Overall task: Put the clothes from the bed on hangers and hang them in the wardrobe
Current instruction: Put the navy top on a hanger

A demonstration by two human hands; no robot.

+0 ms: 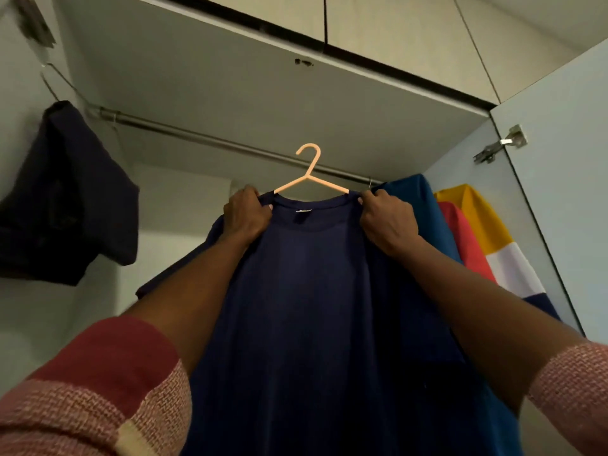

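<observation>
Navy T-shirt [312,291] on a peach plastic hanger [311,177], raised inside the open wardrobe toward the rail [204,138]; the left hand [246,217] and right hand [388,222] each grip a shoulder of the shirt beside the collar, fingers curled closed over cloth and, it appears, the hanger arm beneath; neither grip has anything else in it. The hanger's hook stands in front of and about level with the rail; whether it has caught the rail cannot be told from this angle, and it is judged not yet seated. A dark garment [62,199] hangs at the left end of the rail; a teal garment [424,212] and a striped garment in yellow, red and white [480,238] hang at the right, the teal one just beside the right hand.

Risks, as judged from this position: the hook may miss the rail if lifted too little or pushed forward at a tilt, since both hands hold low at the shoulders and steer the hook only indirectly; released early, shirt and hanger would drop; uneven pull by one hand may slide a shoulder off the hanger's smooth arm; the right hand may snag or drag the teal garment; the wide collar may slip over one end.
</observation>
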